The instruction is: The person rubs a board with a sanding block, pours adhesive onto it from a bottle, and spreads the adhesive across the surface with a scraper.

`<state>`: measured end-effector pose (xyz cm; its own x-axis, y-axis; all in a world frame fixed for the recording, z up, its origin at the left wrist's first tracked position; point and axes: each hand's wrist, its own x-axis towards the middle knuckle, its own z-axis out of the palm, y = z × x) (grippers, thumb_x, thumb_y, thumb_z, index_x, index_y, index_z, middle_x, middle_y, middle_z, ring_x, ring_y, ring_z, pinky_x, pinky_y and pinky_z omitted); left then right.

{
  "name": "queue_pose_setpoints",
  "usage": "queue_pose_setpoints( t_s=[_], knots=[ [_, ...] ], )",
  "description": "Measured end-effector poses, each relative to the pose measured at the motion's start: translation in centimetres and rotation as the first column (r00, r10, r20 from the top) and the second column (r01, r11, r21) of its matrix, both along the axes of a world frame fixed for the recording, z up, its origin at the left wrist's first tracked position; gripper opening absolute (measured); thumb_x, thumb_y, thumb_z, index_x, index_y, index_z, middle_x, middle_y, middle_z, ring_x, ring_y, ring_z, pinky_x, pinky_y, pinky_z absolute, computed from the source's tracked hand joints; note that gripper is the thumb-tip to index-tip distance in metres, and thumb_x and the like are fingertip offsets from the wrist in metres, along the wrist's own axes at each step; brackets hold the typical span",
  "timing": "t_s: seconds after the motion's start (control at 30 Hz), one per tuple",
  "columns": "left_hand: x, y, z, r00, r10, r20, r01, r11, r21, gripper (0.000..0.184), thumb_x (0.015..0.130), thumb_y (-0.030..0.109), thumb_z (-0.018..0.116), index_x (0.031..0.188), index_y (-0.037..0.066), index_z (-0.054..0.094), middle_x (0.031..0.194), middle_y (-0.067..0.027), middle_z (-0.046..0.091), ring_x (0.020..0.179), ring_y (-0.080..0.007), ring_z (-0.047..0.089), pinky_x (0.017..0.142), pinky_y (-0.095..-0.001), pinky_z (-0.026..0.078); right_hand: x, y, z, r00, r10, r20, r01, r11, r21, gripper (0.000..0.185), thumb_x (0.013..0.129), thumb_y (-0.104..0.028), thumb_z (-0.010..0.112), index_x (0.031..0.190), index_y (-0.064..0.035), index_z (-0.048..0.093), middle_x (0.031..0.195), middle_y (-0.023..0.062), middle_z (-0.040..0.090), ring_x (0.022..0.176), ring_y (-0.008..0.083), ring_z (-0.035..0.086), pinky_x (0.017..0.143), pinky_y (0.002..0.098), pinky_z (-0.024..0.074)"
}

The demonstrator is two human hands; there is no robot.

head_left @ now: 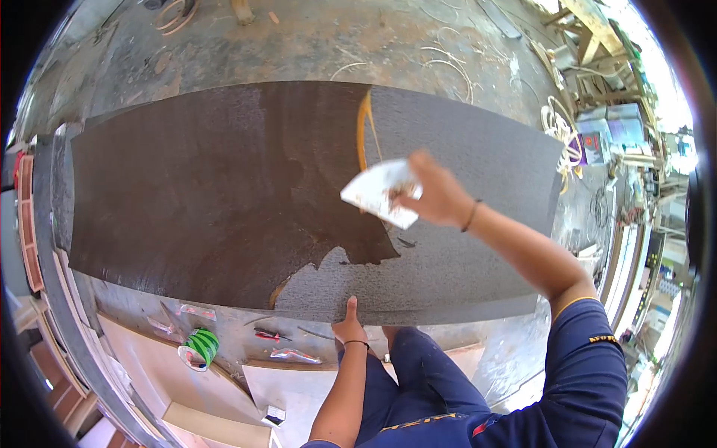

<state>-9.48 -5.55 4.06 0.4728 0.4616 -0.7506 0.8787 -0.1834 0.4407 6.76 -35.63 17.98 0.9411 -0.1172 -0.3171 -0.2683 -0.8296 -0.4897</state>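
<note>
A large sheet point(463, 149) lies across the view, dark brown and wet-looking on its left part, dry grey on the right and at the lower middle. My right hand point(441, 193) grips a white scraper point(377, 187) with brown smears over the sheet's middle. A yellow-brown strip of glue point(361, 134) runs from the far edge down toward the scraper. At the sheet's near edge, my left hand point(349, 328) rests with its thumb up on the surface; its other fingers are mostly hidden below the edge.
Below the near edge lie a green-and-black roll point(202, 347), a red-handled tool point(272, 335) and boards point(149, 358). Coiled pale strips point(560, 138) and boxes point(616, 127) are at the right. Thin strips lie on the floor point(299, 45) beyond the sheet.
</note>
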Motion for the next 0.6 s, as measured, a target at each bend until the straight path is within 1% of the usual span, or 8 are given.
queue_pose_setpoints(
  t_s=[0.07, 0.13, 0.2, 0.23, 0.27, 0.4, 0.47, 0.6],
  knots=[
    [0.9, -0.7, 1.7, 0.981, 0.191, -0.015, -0.19, 0.957, -0.219, 0.07, 0.063, 0.038, 0.087, 0.108, -0.008, 0.059, 0.108, -0.0136, 0.064, 0.092, -0.0256, 0.06, 0.083, -0.035, 0.05, -2.6, -0.5, -5.2, 0.997, 0.005, -0.077, -0.007, 0.999, -0.032, 0.047, 0.077, -0.029, 0.071, 0.106, -0.0019, 0.046, 0.105, 0.0163, 0.051, 0.091, 0.0342, 0.058, 0.076, 0.0423, 0.0505],
    [0.2, -0.3, 0.5, 0.984, 0.177, -0.03, -0.18, 0.962, -0.206, 0.07, 0.063, 0.039, 0.086, 0.108, -0.008, 0.06, 0.108, -0.0127, 0.064, 0.09, -0.0237, 0.06, 0.079, -0.0346, 0.051, -3.5, -1.0, -5.9, 0.987, 0.015, -0.158, -0.025, 0.998, -0.057, 0.046, 0.077, -0.027, 0.07, 0.107, -0.0019, 0.046, 0.105, 0.0166, 0.051, 0.093, 0.0366, 0.058, 0.076, 0.0435, 0.0504],
    [0.2, 0.1, 0.2, 0.986, 0.16, -0.036, -0.164, 0.967, -0.195, 0.07, 0.063, 0.04, 0.086, 0.108, -0.007, 0.06, 0.108, -0.0118, 0.063, 0.088, -0.0217, 0.06, 0.075, -0.0342, 0.052, -2.6, -2.0, -4.5, 0.977, -0.214, -0.025, 0.207, 0.966, -0.155, 0.043, 0.078, -0.022, 0.067, 0.109, -0.002, 0.046, 0.105, 0.0165, 0.051, 0.094, 0.0406, 0.056, 0.077, 0.0443, 0.0502],
    [0.4, 0.1, 0.5, 0.989, 0.144, -0.04, -0.149, 0.969, -0.198, 0.071, 0.062, 0.041, 0.086, 0.107, -0.007, 0.06, 0.107, -0.0117, 0.064, 0.084, -0.0212, 0.06, 0.069, -0.0336, 0.052, -2.9, -2.2, -4.0, 0.975, -0.182, 0.129, 0.205, 0.959, -0.194, 0.031, 0.081, -0.019, 0.063, 0.103, -0.0035, 0.049, 0.106, 0.015, 0.051, 0.092, 0.0376, 0.058, 0.075, 0.044, 0.0511],
    [0.4, 0.0, 0.8, 0.99, 0.131, -0.045, -0.137, 0.969, -0.205, 0.072, 0.062, 0.043, 0.086, 0.107, -0.007, 0.06, 0.105, -0.0115, 0.064, 0.08, -0.0207, 0.06, 0.063, -0.033, 0.052, -3.6, -1.5, -3.3, 0.974, -0.186, 0.127, 0.209, 0.957, -0.201, 0.031, 0.081, -0.019, 0.063, 0.103, -0.0035, 0.049, 0.106, 0.015, 0.051, 0.092, 0.0376, 0.058, 0.075, 0.044, 0.0511],
    [0.3, 0.3, 0.0, 0.993, 0.099, -0.06, -0.108, 0.98, -0.165, 0.073, 0.06, 0.049, 0.085, 0.098, -0.009, 0.063, 0.094, -0.0123, 0.066, 0.065, -0.0201, 0.059, 0.052, -0.0318, 0.049, -9.8, 3.6, -4.1, 0.977, 0.195, -0.081, -0.209, 0.951, -0.228, 0.015, 0.082, -0.018, 0.058, 0.094, -0.0086, 0.055, 0.097, 0.0096, 0.053, 0.092, 0.0268, 0.057, 0.074, 0.0405, 0.0501],
    [0.4, 0.4, 0.1, 0.983, 0.101, -0.155, -0.131, 0.971, -0.198, 0.073, 0.059, 0.048, 0.086, 0.104, -0.002, 0.059, 0.104, -0.0077, 0.062, 0.077, -0.0207, 0.059, 0.053, -0.0337, 0.049, -10.8, 4.9, -4.3, 0.973, 0.225, -0.052, -0.231, 0.943, -0.239, 0.016, 0.082, -0.018, 0.058, 0.095, -0.0086, 0.055, 0.095, 0.0088, 0.053, 0.091, 0.0262, 0.057, 0.074, 0.0395, 0.0493],
    [1.1, 0.4, 0.5, 0.954, 0.018, -0.299, -0.052, 0.993, -0.106, 0.074, 0.058, 0.049, 0.086, 0.107, 0.0, 0.058, 0.104, -0.0064, 0.063, 0.079, -0.0209, 0.058, 0.054, -0.0338, 0.049, -6.7, 4.8, -5.4, 0.969, 0.222, 0.11, -0.18, 0.936, -0.302, 0.017, 0.082, -0.018, 0.058, 0.095, -0.0083, 0.055, 0.093, 0.008, 0.052, 0.09, 0.0255, 0.056, 0.075, 0.0386, 0.0472]
  ],
)
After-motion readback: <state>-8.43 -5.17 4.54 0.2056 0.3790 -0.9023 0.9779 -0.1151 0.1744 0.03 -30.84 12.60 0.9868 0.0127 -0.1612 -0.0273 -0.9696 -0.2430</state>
